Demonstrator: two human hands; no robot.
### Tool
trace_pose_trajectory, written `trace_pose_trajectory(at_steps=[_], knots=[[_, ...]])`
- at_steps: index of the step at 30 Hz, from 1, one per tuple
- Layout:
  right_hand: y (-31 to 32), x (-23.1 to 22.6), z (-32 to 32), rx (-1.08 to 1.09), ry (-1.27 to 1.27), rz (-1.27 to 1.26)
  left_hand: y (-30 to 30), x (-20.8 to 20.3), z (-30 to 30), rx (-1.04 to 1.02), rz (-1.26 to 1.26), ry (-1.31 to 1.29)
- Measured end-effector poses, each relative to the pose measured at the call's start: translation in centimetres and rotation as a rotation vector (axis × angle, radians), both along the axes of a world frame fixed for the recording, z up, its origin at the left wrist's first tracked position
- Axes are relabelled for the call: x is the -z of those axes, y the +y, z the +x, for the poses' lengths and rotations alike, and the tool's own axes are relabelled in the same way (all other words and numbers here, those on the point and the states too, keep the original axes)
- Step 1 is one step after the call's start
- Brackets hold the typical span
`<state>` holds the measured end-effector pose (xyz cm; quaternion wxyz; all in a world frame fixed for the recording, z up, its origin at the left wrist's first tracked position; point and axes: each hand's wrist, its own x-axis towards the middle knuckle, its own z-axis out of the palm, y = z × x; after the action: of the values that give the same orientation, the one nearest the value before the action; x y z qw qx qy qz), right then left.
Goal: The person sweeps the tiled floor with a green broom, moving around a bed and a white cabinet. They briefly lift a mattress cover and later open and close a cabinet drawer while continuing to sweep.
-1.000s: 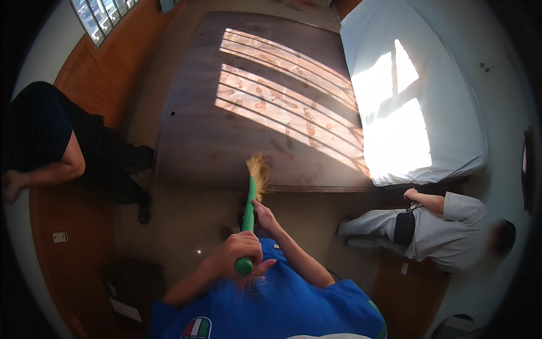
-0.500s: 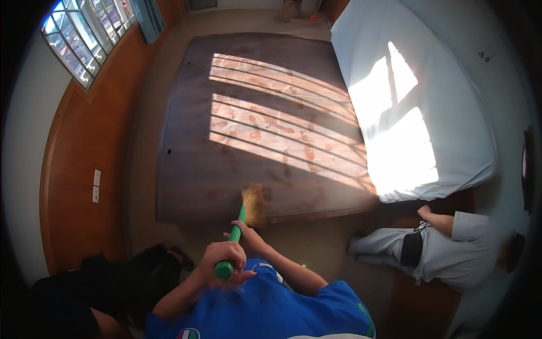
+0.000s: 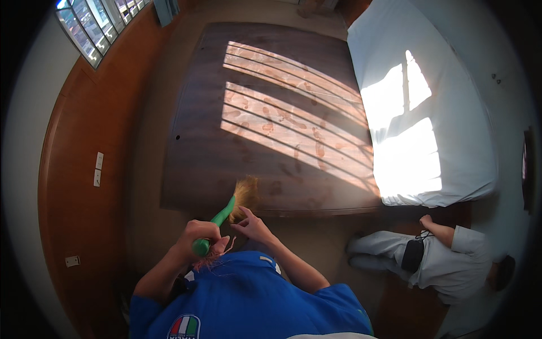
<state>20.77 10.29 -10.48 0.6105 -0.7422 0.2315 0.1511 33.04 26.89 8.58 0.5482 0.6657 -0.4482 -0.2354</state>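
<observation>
A hand broom with a green handle and straw bristles slants over the near edge of a dark wooden bed board. My left hand is wrapped round the handle near its top end, where thin pinkish strands hang. Beside the base of the bristles is my right hand, its fingers stretched apart and off the handle. Whether its fingertips touch the straw I cannot tell. Footprint-like smudges mark the sunlit part of the board.
On the right a large white mattress leans on its side against the wall. A person in light clothes stands at the lower right. Wood panelling and a barred window line the left.
My right hand has let go of the handle and opened by the bristles. My left hand has moved left with the broom, now tilted more. A dark-clothed figure at lower left has dropped from sight.
</observation>
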Motion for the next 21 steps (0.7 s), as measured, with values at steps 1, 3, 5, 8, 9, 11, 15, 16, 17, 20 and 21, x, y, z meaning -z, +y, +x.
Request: trace_pose_trajectory(at_steps=[1,3,5,8,9,11,15,16,17,20,21], knots=[[0.0,-0.2,0.0,0.034,0.034,-0.003,1.3,0.4,0.9,-0.02,-0.007,-0.005],[0.2,-0.1,-0.1,0.075,0.074,-0.044,3.4,0.9,3.0,-0.063,-0.024,0.017],[1.2,-0.5,-0.3,0.122,0.11,-0.121,6.1,0.6,5.4,-0.113,-0.034,0.073],[4.3,-1.1,-0.1,0.182,0.155,-0.242,10.2,0.9,9.8,-0.234,-0.026,0.045],[5.6,-0.8,-0.1,0.206,0.166,-0.251,11.4,0.8,11.1,-0.253,-0.02,0.013],[8.1,-0.6,0.9,0.216,0.142,-0.261,13.3,-0.5,13.7,-0.317,-0.004,-0.074],[13.1,-1.8,1.9,0.217,0.097,-0.256,16.5,-2.4,16.8,-0.349,-0.033,-0.214],[14.0,-2.2,2.0,0.237,0.095,-0.251,17.3,-3.2,17.4,-0.339,-0.049,-0.23],[14.7,-2.4,2.1,0.247,0.097,-0.253,18.0,-3.9,18.1,-0.32,-0.064,-0.248],[15.4,-2.9,1.0,0.289,0.116,-0.268,20.6,-5.1,19.2,-0.299,-0.253,-0.241],[15.2,-3.0,1.5,0.276,0.113,-0.281,21.5,-6.8,18.9,-0.276,-0.331,-0.219]])
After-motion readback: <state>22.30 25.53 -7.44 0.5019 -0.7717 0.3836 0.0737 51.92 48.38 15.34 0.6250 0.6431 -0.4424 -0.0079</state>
